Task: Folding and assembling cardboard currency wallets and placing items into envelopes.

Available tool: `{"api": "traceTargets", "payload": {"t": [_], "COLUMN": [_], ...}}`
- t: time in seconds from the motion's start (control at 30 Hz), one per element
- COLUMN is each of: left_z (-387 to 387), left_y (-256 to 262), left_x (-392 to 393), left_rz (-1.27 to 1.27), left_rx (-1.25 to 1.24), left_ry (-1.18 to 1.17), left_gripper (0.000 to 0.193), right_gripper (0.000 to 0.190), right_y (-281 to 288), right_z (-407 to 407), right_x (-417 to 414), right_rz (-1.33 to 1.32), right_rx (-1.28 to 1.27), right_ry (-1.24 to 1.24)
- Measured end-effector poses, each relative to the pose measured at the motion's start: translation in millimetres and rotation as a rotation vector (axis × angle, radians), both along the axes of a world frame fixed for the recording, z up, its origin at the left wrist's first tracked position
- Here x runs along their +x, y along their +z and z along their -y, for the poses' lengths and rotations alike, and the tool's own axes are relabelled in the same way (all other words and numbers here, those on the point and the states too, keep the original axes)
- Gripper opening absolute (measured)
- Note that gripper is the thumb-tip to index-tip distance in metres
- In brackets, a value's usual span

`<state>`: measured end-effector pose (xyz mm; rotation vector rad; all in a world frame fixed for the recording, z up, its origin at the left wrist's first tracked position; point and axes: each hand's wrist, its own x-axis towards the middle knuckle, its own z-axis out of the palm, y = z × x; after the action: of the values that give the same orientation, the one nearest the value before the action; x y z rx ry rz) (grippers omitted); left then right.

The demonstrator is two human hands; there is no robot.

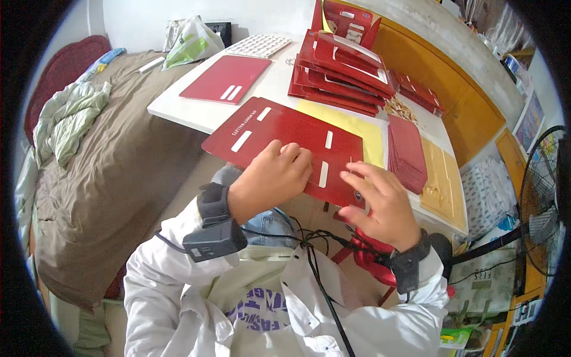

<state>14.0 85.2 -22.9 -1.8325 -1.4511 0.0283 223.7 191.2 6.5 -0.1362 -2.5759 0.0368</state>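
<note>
A red card sheet [290, 129] with white slots and printed lettering lies before me over the table's front edge, partly on a yellow sheet [372, 138]. My left hand [279, 178] rests on its near middle with curled fingers; what is under them is hidden. At the card's right end is my right hand [379, 201], its fingers apart and nothing visible in them. Beyond the card stands a pile of red folders [339, 76] with white slots. To the right lie a stack of dark red envelopes [406, 151] and flat tan pieces [439, 183].
Another red card [227, 78] and a white slotted tray [258, 45] lie at the back left of the white table [169, 105]. Small tan pieces [400, 109] lie near the red bundle [415, 91]. A bed [111, 178] is left; a fan [542, 201] stands right.
</note>
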Motion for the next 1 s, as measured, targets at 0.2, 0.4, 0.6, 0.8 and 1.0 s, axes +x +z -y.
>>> {"api": "traceTargets", "payload": {"t": [0.2,0.4,0.6,0.8,1.0], "left_z": [-23.2,-28.8,-41.1,-55.5,-64.9], "left_y": [-10.4,-7.9,-7.3,-1.1,1.8], "left_x": [-8.6,-47.9,-61.2,-67.6,-62.6], "left_rz": [0.122,0.599,0.612,0.662,0.599], "left_rx": [-0.151,-0.369,-0.406,-0.465,-0.346], "left_ry": [-0.057,-0.228,-0.245,-0.291,-0.361], "left_gripper": [0.039,0.072,0.072,0.063,0.041], "right_gripper": [0.056,0.054,0.056,0.051,0.040], "right_y": [-25.3,-35.1,-35.8,-24.9,-30.2], "right_z": [-21.5,-38.0,-40.2,-43.6,-61.3], "right_x": [-9.4,-1.0,-1.9,-13.2,-36.3], "right_rz": [0.181,0.229,0.208,0.208,0.102], "right_rx": [0.042,0.034,0.025,-0.094,-0.137], "right_ry": [-0.102,-0.116,-0.082,-0.066,0.002]}}
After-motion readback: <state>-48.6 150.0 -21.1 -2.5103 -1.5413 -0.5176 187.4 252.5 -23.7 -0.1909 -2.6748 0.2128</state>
